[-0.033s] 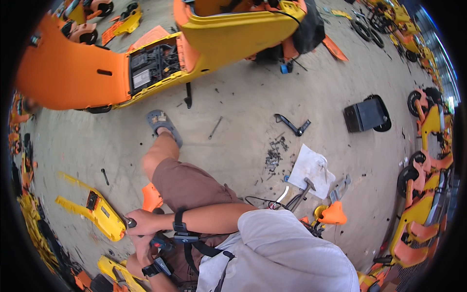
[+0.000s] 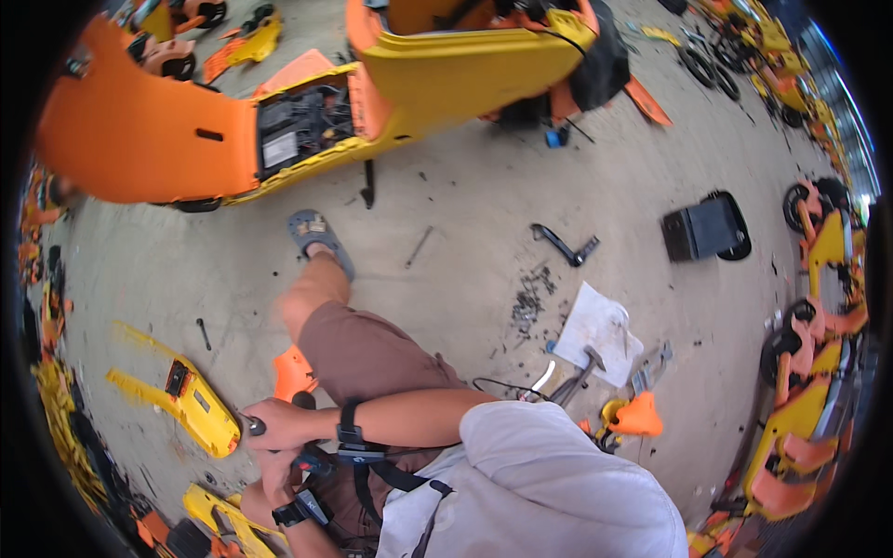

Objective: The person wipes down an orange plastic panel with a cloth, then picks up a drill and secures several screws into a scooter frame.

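My right hand (image 2: 279, 424) is closed round a dark tool that looks like a cordless drill (image 2: 316, 459). The drill's dark round end sticks out past the fingers, and its red-marked body shows below the wrist. Just beneath, my left hand (image 2: 275, 470) is closed against the same tool, its fingers partly hidden by the right hand. On the floor beyond the hands lies a yellow plastic panel (image 2: 206, 420) with two long prongs. An orange piece (image 2: 294, 372) is beside my knee, and another yellow part (image 2: 219, 514) is near my left leg.
A yellow and orange scooter body (image 2: 446, 84) with an exposed wiring bay stands ahead. Loose screws (image 2: 528, 302), a hammer (image 2: 592, 359) on white paper (image 2: 586, 321), a wrench (image 2: 419, 246) and a black box (image 2: 698, 232) lie about. Scooters (image 2: 791, 437) line the right side.
The whole view has shifted slightly, so the scooter and floor items appear a little further right. Both hands keep the same hold on the drill.
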Motion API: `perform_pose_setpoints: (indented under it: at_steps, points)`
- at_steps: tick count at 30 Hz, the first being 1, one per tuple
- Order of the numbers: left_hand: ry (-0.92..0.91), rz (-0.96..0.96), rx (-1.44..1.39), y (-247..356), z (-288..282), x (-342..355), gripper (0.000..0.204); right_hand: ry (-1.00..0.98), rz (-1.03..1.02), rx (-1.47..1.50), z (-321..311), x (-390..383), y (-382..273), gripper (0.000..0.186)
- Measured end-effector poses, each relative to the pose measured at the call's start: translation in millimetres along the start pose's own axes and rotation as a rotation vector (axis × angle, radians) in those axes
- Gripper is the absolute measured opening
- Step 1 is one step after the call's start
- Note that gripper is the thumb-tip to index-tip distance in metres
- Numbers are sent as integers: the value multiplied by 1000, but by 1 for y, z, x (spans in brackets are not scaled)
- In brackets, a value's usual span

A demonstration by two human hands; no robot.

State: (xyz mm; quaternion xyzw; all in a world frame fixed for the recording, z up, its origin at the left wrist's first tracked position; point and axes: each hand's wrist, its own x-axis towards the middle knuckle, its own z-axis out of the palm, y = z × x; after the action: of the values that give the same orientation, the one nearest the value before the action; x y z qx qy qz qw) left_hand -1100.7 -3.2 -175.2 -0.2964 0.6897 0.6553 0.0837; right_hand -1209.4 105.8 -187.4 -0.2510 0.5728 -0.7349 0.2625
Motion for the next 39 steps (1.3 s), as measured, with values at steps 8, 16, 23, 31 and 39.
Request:
perform_pose_setpoints:
  at_steps: [8,16,23,31,39]
  points:
    - [-87,123,149,-3,1,7,51,-46,-326,-174,-18,-5,-11,20]
    - [362,428,177,7,53,12,41,59,-430,-323,-14,1,-3,21]
    - [684,550,74,-21,54,31,37,-49,-406,-519,4,23,-20,22]
    - [637,531,-96,-19,77,40,52,-129,-363,-697,-19,32,-16,23]
    - [682,460,74,-8,75,41,41,-411,67,-728,-44,47,-45,20]
